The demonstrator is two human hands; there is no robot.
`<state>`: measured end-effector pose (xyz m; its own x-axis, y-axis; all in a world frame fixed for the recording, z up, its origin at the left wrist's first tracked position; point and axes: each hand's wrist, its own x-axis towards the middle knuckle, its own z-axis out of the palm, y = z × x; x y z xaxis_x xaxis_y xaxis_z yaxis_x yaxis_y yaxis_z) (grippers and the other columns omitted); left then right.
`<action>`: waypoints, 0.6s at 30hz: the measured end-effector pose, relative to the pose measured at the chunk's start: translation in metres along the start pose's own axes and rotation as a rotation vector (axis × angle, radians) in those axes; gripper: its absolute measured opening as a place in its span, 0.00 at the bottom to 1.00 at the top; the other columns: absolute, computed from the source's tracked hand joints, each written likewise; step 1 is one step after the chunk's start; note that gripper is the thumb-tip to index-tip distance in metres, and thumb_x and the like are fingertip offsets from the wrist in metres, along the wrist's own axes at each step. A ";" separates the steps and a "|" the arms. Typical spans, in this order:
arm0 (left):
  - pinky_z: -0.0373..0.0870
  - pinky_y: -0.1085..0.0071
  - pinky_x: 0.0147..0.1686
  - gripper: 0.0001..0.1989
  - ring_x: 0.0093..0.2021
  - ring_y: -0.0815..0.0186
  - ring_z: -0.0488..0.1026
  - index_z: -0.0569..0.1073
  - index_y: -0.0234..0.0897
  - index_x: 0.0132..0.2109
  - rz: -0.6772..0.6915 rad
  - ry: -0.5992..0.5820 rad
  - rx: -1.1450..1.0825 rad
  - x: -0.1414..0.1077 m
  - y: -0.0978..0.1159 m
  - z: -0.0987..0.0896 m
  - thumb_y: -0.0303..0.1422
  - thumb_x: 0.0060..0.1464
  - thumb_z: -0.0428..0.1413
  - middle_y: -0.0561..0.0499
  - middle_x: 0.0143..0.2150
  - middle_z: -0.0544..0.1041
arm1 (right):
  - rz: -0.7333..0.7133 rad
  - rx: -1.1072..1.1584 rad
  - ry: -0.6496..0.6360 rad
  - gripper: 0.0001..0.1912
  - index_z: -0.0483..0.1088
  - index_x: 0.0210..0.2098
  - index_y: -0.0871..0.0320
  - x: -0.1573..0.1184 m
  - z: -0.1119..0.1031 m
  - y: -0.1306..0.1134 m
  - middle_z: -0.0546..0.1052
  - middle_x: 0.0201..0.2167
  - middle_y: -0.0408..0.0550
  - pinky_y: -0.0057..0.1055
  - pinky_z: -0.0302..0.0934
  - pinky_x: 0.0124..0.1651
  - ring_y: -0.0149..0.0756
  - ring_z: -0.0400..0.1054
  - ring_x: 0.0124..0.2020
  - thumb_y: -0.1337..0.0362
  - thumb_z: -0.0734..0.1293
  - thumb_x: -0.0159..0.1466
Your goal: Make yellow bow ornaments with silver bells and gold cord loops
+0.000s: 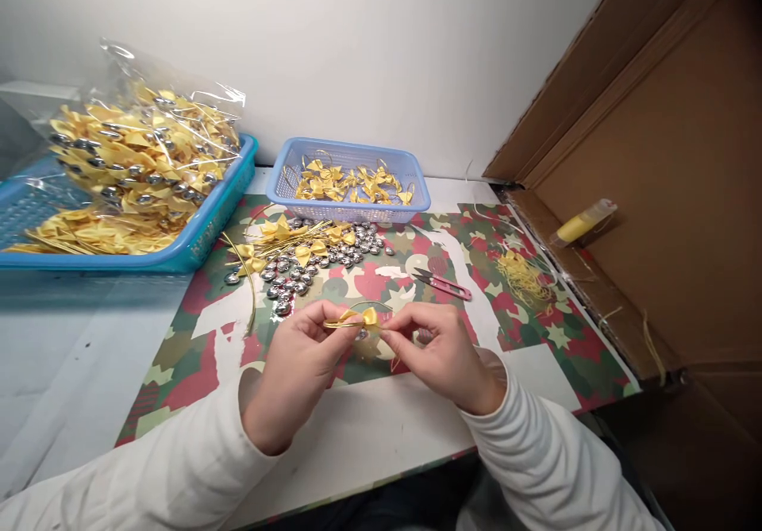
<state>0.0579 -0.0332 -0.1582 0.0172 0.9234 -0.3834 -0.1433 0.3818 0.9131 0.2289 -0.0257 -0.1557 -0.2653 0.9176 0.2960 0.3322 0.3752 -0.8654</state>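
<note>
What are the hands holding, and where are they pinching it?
A yellow bow with gold cord: left hand pinches its left side, right hand beside its right.

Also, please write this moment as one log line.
both hands: pinching yellow bow | snips: lying on patterned sheet

I seem to be at a small craft workstation, perhaps in a workshop. Bulk goods show it: at the upper left of the frame, a blue basket (205, 233) holds a big clear bag (158, 138) packed with yellow bows and silver bells, and a paler basket (351, 207) of bows sits at upper centre. Loose bells (291, 281) and thread snips (444, 284) lie mid-frame on my camouflage-patterned tabletop (393, 277). Cardboard (648, 158) walls the right side, beside a yellow thread spool (584, 222).
</note>
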 end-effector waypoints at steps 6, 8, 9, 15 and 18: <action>0.62 0.76 0.20 0.12 0.21 0.71 0.66 0.72 0.36 0.25 0.284 0.081 0.064 -0.004 0.003 0.002 0.38 0.45 0.65 0.53 0.23 0.74 | -0.089 -0.011 0.033 0.05 0.74 0.30 0.60 0.002 0.002 0.007 0.79 0.29 0.48 0.26 0.66 0.32 0.31 0.72 0.30 0.73 0.69 0.61; 0.67 0.75 0.25 0.08 0.25 0.69 0.70 0.74 0.37 0.27 0.421 0.084 0.102 -0.005 0.000 0.000 0.34 0.48 0.64 0.52 0.26 0.76 | -0.168 -0.048 0.054 0.06 0.75 0.31 0.59 0.001 0.001 0.008 0.78 0.27 0.47 0.27 0.65 0.32 0.31 0.71 0.29 0.74 0.68 0.62; 0.68 0.73 0.27 0.06 0.27 0.68 0.71 0.75 0.38 0.27 0.481 0.078 0.124 -0.006 -0.001 -0.001 0.33 0.49 0.63 0.51 0.28 0.77 | -0.220 -0.068 0.070 0.07 0.75 0.32 0.59 0.001 0.000 0.008 0.78 0.28 0.47 0.27 0.66 0.32 0.31 0.71 0.29 0.74 0.67 0.63; 0.72 0.67 0.36 0.05 0.33 0.63 0.75 0.74 0.41 0.32 0.737 -0.015 0.236 -0.010 -0.010 -0.009 0.27 0.53 0.61 0.51 0.31 0.78 | -0.388 -0.107 0.118 0.08 0.75 0.36 0.58 -0.002 -0.002 0.009 0.76 0.28 0.47 0.27 0.66 0.32 0.30 0.70 0.30 0.75 0.65 0.65; 0.72 0.67 0.36 0.06 0.33 0.64 0.75 0.74 0.42 0.34 0.783 -0.033 0.251 -0.009 -0.012 -0.009 0.25 0.54 0.61 0.52 0.31 0.78 | -0.380 -0.082 0.121 0.07 0.74 0.35 0.57 -0.002 -0.001 0.009 0.75 0.27 0.45 0.26 0.66 0.30 0.30 0.70 0.29 0.74 0.65 0.65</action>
<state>0.0501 -0.0463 -0.1670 0.0334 0.9252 0.3781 0.0998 -0.3795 0.9198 0.2330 -0.0242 -0.1636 -0.2764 0.7184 0.6383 0.3029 0.6955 -0.6516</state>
